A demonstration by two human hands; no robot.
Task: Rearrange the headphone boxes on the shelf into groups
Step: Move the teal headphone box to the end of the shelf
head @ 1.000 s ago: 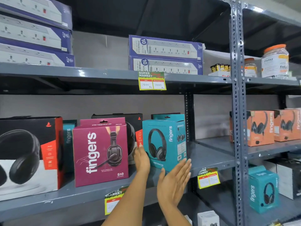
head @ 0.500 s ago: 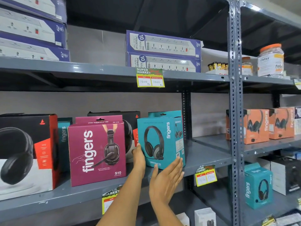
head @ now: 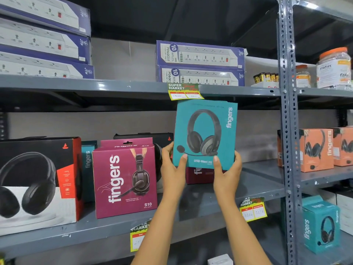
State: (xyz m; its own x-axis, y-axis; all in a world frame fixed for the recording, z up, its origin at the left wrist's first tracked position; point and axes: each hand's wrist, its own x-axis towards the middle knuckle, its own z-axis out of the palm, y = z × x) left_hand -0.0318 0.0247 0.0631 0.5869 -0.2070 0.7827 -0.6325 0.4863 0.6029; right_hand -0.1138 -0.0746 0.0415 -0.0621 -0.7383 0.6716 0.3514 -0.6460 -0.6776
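A teal "fingers" headphone box (head: 205, 132) hangs in the air above the grey middle shelf (head: 206, 199), held at its lower corners. My left hand (head: 172, 167) grips its lower left edge and my right hand (head: 227, 173) its lower right edge. Behind and below it a maroon box (head: 198, 175) shows partly. A maroon "fingers" S10 box (head: 125, 178) stands to the left, with a black box (head: 145, 137) behind it. Farther left stand a narrow teal box (head: 88, 169) and a large black, red and white headphone box (head: 38, 180).
Orange "fingers" boxes (head: 315, 149) stand on the right bay's shelf beyond the perforated grey upright (head: 288, 131). Another teal box (head: 321, 224) sits one shelf lower. Power-strip boxes (head: 200, 63) and jars (head: 333, 67) fill the top shelf. Yellow price tags (head: 184, 91) hang on shelf edges.
Both hands closed on the teal box and lifted it off the shelf, up and towards me. A maroon box behind it came into view.
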